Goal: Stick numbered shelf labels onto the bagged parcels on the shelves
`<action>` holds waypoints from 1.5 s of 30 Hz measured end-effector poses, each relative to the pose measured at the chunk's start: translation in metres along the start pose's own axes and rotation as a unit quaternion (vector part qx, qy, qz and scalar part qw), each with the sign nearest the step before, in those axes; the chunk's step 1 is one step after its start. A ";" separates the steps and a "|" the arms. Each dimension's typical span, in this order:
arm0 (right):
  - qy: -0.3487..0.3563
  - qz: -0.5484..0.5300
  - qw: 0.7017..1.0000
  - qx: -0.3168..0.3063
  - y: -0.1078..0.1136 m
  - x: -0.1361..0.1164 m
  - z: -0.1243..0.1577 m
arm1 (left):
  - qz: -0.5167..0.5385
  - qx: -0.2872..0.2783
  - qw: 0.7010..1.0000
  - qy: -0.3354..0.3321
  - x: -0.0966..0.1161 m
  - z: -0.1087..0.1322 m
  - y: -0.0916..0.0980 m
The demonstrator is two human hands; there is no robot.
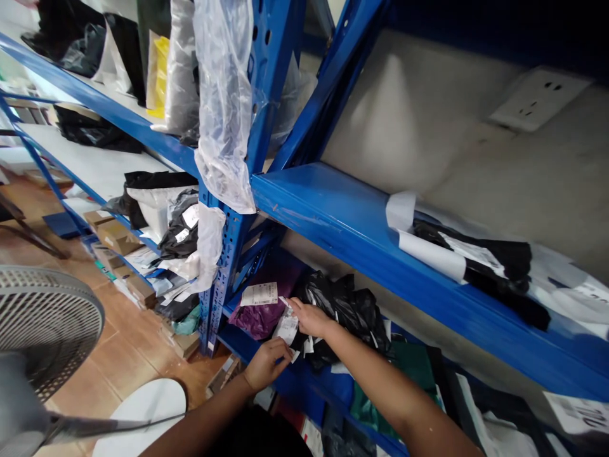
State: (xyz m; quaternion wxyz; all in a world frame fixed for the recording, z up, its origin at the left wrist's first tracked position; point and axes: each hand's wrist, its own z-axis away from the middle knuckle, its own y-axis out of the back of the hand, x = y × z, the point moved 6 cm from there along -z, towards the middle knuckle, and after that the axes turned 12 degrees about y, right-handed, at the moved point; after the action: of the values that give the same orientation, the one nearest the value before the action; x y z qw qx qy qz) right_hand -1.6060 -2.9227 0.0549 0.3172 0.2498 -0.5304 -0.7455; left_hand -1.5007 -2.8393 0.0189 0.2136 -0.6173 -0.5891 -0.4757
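Between my two hands is a white printed label (287, 326), tilted over the lower blue shelf. My right hand (308, 317) pinches its upper end. At its lower end, my left hand (269, 364) is closed with the fingertips on the label's edge. Left of the label lies a purple parcel bag (257, 320) with a white shipping label (259, 294) on top. Black plastic parcel bags (347, 304) are heaped to the right, just behind my right hand. What the label lies against is partly hidden by my hands.
A blue shelf beam (333, 222) runs above my arms, beside a blue upright post (228, 260) draped with clear plastic. Green parcels (413, 374) lie right on the lower shelf. A grey fan (47, 324) stands at left. Bags fill the left rack (80, 89).
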 end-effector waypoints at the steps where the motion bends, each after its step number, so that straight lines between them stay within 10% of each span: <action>1: -0.002 0.003 1.000 -0.001 0.000 0.000 0.000 | -0.011 0.001 1.000 0.012 -0.002 0.000 -0.002; 9: -0.007 0.028 1.000 -0.001 -0.003 0.000 0.000 | -0.134 0.017 0.991 0.019 0.000 -0.006 -0.022; 33: -0.015 0.010 1.000 -0.011 0.002 -0.001 -0.001 | 0.005 -0.118 0.989 -0.090 0.007 -0.008 0.006; 45: -0.022 -0.025 0.999 0.012 0.000 0.001 0.001 | -0.097 -0.010 0.988 0.122 -0.019 0.006 0.016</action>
State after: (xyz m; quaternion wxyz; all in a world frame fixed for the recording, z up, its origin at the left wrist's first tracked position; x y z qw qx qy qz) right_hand -1.6071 -2.9230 0.0555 0.2839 0.2505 -0.5400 -0.7517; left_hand -1.4812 -2.8479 0.0051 0.2304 -0.4969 -0.6108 -0.5718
